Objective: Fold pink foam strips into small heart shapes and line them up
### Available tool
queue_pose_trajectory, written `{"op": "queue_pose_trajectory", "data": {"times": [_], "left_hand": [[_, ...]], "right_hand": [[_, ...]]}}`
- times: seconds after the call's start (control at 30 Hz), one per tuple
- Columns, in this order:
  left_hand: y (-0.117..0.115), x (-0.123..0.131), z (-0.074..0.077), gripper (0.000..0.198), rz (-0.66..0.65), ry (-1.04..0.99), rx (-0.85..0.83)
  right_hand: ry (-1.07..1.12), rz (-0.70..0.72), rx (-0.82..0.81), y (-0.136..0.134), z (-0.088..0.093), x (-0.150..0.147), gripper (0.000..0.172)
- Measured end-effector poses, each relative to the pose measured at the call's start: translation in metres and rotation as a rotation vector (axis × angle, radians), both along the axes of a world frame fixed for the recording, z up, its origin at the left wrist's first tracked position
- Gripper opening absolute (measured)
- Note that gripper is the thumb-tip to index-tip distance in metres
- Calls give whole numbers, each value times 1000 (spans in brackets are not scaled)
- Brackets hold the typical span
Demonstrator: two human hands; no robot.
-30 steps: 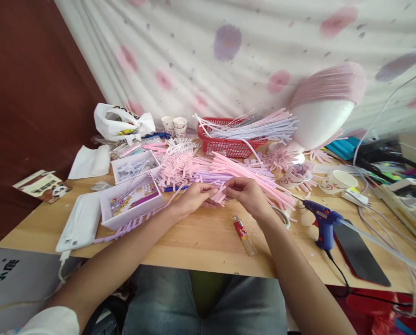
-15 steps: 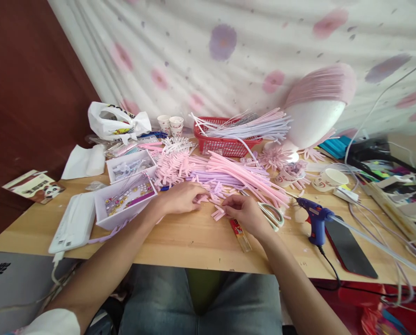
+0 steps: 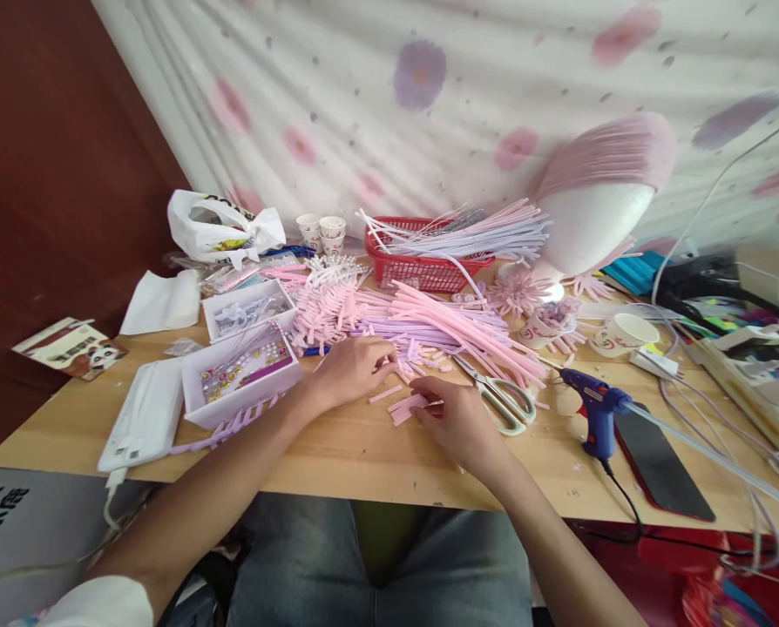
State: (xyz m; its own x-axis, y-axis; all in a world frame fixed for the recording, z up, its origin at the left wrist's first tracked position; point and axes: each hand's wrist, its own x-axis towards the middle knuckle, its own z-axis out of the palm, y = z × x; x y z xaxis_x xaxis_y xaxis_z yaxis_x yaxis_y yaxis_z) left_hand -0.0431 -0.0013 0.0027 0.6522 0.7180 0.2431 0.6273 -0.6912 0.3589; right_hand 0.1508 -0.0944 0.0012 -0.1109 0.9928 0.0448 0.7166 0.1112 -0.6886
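My right hand is low over the table with thumb and fingers closed on short pink pipe cleaner pieces, which lie side by side and stick out to its left. Another short pink piece lies loose between the hands. My left hand is bent over the near edge of a pile of short purple and pink pieces; its fingertips are curled together, and what they hold is too small to make out. Green-and-white handled scissors lie just right of my right hand, blades under long pink pipe cleaners.
White boxes of beads stand on the left near a white power bank. A red basket holds more stems at the back. To the right are a blue glue gun, a phone, paper cups and a foam head.
My right hand has lowered over the red-labelled packet, which is now almost fully covered. My left hand has shifted slightly up and right. A loose pink piece now shows between them.
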Motion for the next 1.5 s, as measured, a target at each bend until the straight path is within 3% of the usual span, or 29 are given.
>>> {"op": "queue_pose_trajectory", "data": {"times": [0.1, 0.2, 0.37, 0.57, 0.73, 0.83, 0.9, 1.0, 1.17, 1.27, 1.4, 1.5], "left_hand": [[-8, 1, 9, 22, -101, 112, -74], [-13, 3, 13, 20, -110, 149, -75], [-8, -3, 10, 14, -185, 186, -95], [6, -10, 2, 17, -69, 220, 0], [6, -9, 4, 20, -11, 183, 9], [3, -10, 12, 12, -11, 83, -105], [2, -9, 17, 10, -15, -57, -257], [1, -4, 15, 12, 6, -376, -512], [3, 9, -2, 33, 100, -766, -799], [5, 11, -5, 41, 162, -863, -858], [8, 9, -2, 42, 220, -968, -822], [8, 9, 0, 42, 247, -1026, -810]], "right_hand": [[-192, 9, 42, -3, 2, 0, 19], [-304, -10, 113, 1, 2, 1, 20], [-331, 166, 118, 24, 4, 1, 23], [-593, 90, 81, 50, 4, -2, 26], [-458, 33, 124, 50, 3, 5, 27], [-304, 23, 225, 38, 8, 23, 24], [-299, -79, 258, 27, 13, 42, 24], [-462, -196, 231, 10, 17, 70, 24], [-681, -86, 133, -7, 7, 88, 25], [-713, -125, 128, -7, 1, 87, 36], [-719, -186, 26, -7, 4, 94, 30], [-627, -271, 92, -16, 8, 95, 35]]}}
